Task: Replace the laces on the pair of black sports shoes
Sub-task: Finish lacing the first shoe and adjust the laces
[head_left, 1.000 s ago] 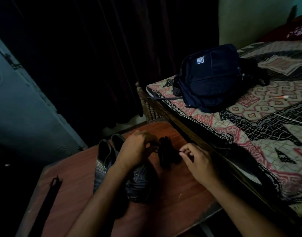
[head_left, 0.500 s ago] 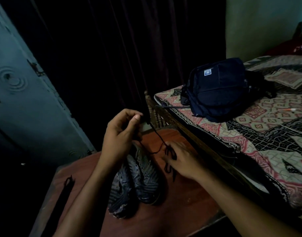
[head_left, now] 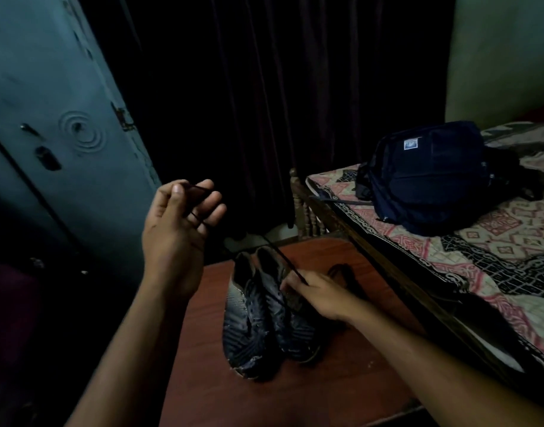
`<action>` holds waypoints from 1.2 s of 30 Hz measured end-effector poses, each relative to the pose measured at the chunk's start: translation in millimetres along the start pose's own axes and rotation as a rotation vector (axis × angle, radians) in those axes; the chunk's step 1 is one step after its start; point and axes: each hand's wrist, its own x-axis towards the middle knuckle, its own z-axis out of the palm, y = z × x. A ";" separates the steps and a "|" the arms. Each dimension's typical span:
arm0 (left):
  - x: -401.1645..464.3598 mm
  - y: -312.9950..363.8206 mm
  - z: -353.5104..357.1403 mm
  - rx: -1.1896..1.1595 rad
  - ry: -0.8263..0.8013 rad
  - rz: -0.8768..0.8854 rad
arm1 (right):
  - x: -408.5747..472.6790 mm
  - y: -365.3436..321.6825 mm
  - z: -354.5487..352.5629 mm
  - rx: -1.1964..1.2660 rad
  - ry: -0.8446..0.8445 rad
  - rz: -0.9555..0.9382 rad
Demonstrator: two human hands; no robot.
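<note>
Two black sports shoes lie side by side on a reddish wooden table, toes toward me. A black lace runs taut from my raised left hand down to my right hand. My left hand is lifted above and left of the shoes, palm toward me, with the lace looped over its fingers and pinched under the thumb. My right hand rests on the right shoe and pinches the lace's lower part. A loose bundle of black lace lies on the table just beyond the right hand.
A bed with a patterned cover runs along the table's right side, a dark blue backpack on it. A blue-grey metal door stands at left and a dark curtain behind. The room is dim.
My left hand has risen higher and turned its palm toward me, drawing the lace out longer. My right hand has shifted onto the right shoe. The camera has tilted up.
</note>
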 end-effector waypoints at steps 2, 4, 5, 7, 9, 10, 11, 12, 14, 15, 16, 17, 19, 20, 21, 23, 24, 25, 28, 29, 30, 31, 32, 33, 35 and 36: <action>3.3 2.3 -14.4 0.002 0.050 0.007 | -6.1 -6.9 5.9 0.040 -0.093 0.017; 6.9 3.2 -30.2 0.035 0.097 0.046 | -11.1 -10.0 10.2 0.083 -0.186 0.013; 9.5 3.2 -39.7 0.052 0.134 0.062 | -13.6 -10.1 11.4 0.116 -0.214 0.006; 12.5 -0.2 -63.4 0.088 0.213 0.057 | -16.7 -8.7 13.8 0.199 -0.217 0.026; 13.1 -11.4 -94.2 0.262 0.299 0.000 | -18.6 -9.9 12.8 0.226 -0.172 0.073; 10.0 -18.4 -108.1 0.487 0.318 -0.035 | -19.3 -12.2 12.3 0.202 -0.146 0.086; 5.4 -28.7 -119.4 0.788 0.305 -0.057 | -19.7 -16.3 11.9 0.168 -0.131 0.087; -3.0 -39.2 -127.1 1.053 0.239 -0.043 | -19.0 -22.0 13.1 0.142 -0.137 0.077; -30.5 -62.6 -120.7 1.270 -0.080 0.093 | -16.4 -38.8 19.0 0.143 -0.206 0.073; -43.5 -70.9 -109.9 1.231 -0.297 0.096 | -14.1 -48.3 22.8 0.157 -0.244 0.084; -54.9 -78.5 -98.3 1.145 -0.490 0.034 | -11.9 -57.0 26.2 0.163 -0.275 0.096; -63.2 -87.6 -91.0 1.045 -0.629 -0.044 | -9.5 -63.8 27.7 0.160 -0.296 0.106; -66.8 -97.6 -90.7 0.907 -0.687 -0.092 | -6.5 -70.5 25.2 0.146 -0.314 0.111; -64.5 -96.6 -93.9 0.894 -0.639 -0.070 | -6.9 -71.2 21.4 0.145 -0.317 0.112; -62.6 -94.8 -98.2 0.899 -0.589 -0.052 | -8.1 -69.5 16.3 0.146 -0.313 0.118; -60.4 -92.0 -110.3 0.906 -0.508 -0.059 | -11.6 -59.1 6.1 0.151 -0.296 0.147; -59.0 -91.7 -117.9 0.913 -0.479 -0.060 | -14.3 -52.7 2.3 0.150 -0.286 0.161; -58.1 -90.3 -124.9 0.925 -0.457 -0.052 | -16.9 -45.9 -1.0 0.146 -0.276 0.167; -60.9 -86.5 -144.8 1.005 -0.402 -0.036 | -24.9 -29.7 -3.2 0.156 -0.255 0.162; -62.5 -86.7 -151.2 1.022 -0.378 -0.056 | -26.6 -25.0 -1.5 0.165 -0.248 0.163; -65.0 -88.5 -158.3 1.043 -0.352 -0.079 | -28.0 -21.3 1.1 0.172 -0.243 0.163; -67.9 -90.7 -164.3 1.071 -0.327 -0.094 | -28.9 -18.2 4.3 0.173 -0.240 0.158; -70.0 -93.3 -169.5 1.104 -0.300 -0.100 | -29.5 -16.0 8.0 0.174 -0.241 0.150; -72.1 -95.1 -173.4 1.126 -0.281 -0.091 | -29.8 -14.8 11.3 0.175 -0.245 0.143; -75.8 -97.2 -172.7 1.148 -0.290 -0.035 | -29.6 -15.1 17.2 0.167 -0.249 0.136; -77.5 -97.9 -166.2 1.161 -0.334 0.003 | -28.7 -16.7 20.3 0.155 -0.252 0.134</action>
